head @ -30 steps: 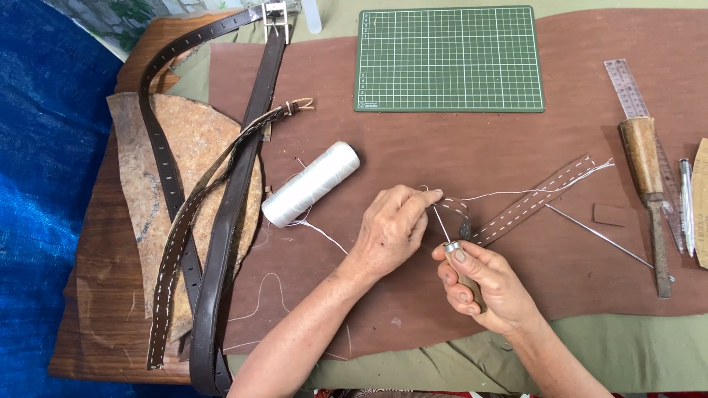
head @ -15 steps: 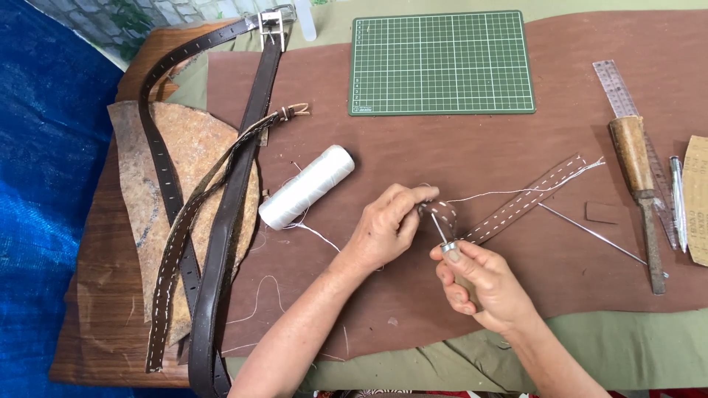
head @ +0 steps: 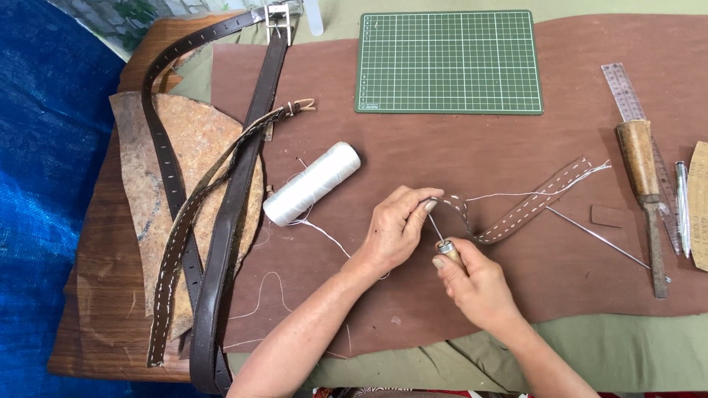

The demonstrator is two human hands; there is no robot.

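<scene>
My left hand (head: pixel 397 230) pinches the near end of a narrow brown leather strap (head: pixel 527 208) with white stitching, which lies across the brown leather sheet (head: pixel 442 147). My right hand (head: pixel 476 284) grips an awl (head: pixel 443 245) with a wooden handle and metal ferrule; its thin point reaches up to the strap end between my left fingers. White thread trails from the strap's far end and from a spool of white thread (head: pixel 311 183) lying to the left of my hands.
A green cutting mat (head: pixel 448 62) lies at the back. At the right are a clear ruler (head: pixel 624 90), a wooden-handled tool (head: pixel 643 177), a long needle (head: pixel 601 236) and a small leather scrap (head: pixel 607 215). Dark belts (head: pixel 236 184) and rough leather pieces (head: pixel 184 169) lie left.
My hands stay together on the strap end and the awl. The strap's near end has curled up toward my left fingers, and the awl point is now set against it.
</scene>
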